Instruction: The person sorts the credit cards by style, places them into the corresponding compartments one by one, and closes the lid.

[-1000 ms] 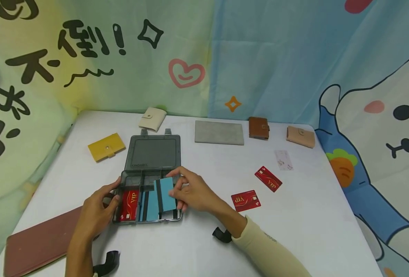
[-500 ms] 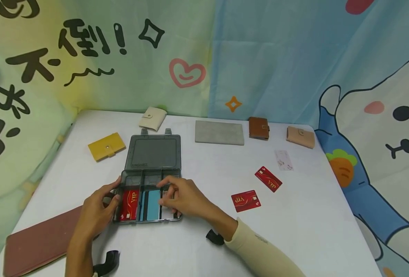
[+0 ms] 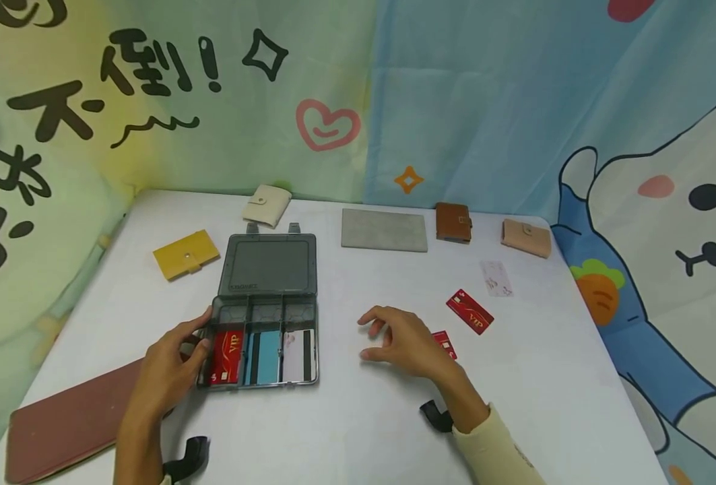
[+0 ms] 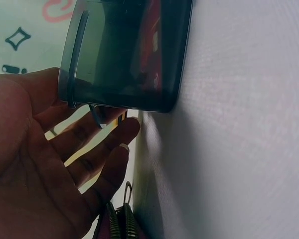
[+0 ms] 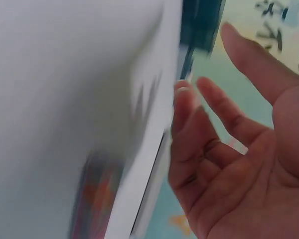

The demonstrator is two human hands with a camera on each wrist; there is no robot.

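Note:
A dark grey translucent compartment box [image 3: 257, 389] lies with its lid folded back. Its front compartments hold a red VIP card [image 3: 227, 357], a blue card [image 3: 267, 359] with a dark stripe and a whitish striped card [image 3: 294, 357]. My left hand [image 3: 172, 364] rests against the box's left side, thumb and index finger at the rim; the left wrist view shows the other fingers loosely extended outside the box wall [image 4: 124, 59]. To the right of the box, my right hand [image 3: 409, 340] hovers above the table holding nothing, fingers loosely bent, partly covering a red card [image 3: 445, 343].
Another red VIP card [image 3: 469, 312] and a pale card [image 3: 497, 278] lie at right. Along the back are a cream wallet [image 3: 267, 205], grey flat case [image 3: 384, 230], brown wallet [image 3: 452, 223] and tan wallet [image 3: 525, 238]. A yellow wallet [image 3: 186, 254] and maroon folder [image 3: 73, 424] are at left.
A blue card pinched in my right hand went into the box's middle compartment and was let go. My right hand then moved right, away from the box. My left hand stayed put.

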